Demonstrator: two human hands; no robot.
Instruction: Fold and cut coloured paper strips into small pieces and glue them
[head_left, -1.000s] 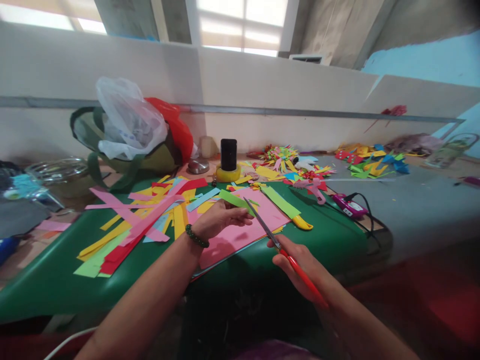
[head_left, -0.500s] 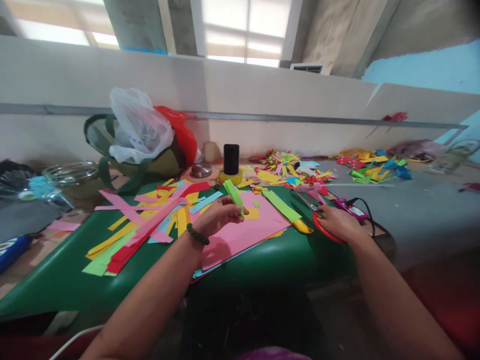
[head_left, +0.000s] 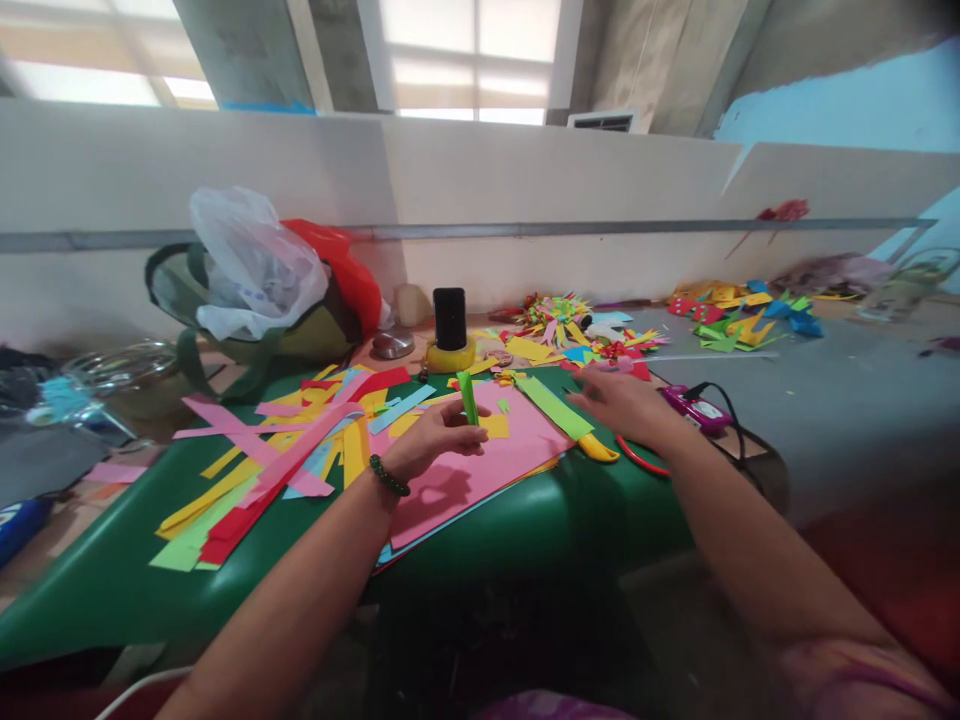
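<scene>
Between the fingers of my left hand [head_left: 435, 436] stands a folded green paper strip [head_left: 468, 398]. The hand is over a stack of coloured paper [head_left: 450, 500] with a pink sheet on top, where small yellow and green pieces lie. My right hand [head_left: 626, 402] reaches to the left with its fingers stretched out, and I see nothing held in it. Below that wrist lie the scissors [head_left: 642, 459], mostly hidden, with a red handle showing. A flat light-green strip [head_left: 553, 406] lies beside the right fingers, over a yellow-handled tool [head_left: 598, 449].
Loose coloured strips [head_left: 262, 450] cover the left of the green tabletop [head_left: 97, 570]. Behind the stack, a phone [head_left: 450, 320] stands in a yellow holder. A bag [head_left: 300, 325] with plastic bags stands back left. A purple device [head_left: 696, 409] with a black cable lies right.
My right hand has let go of the scissors and moved left and up, its fingers now stretched out. The green strip in my left hand has turned more upright.
</scene>
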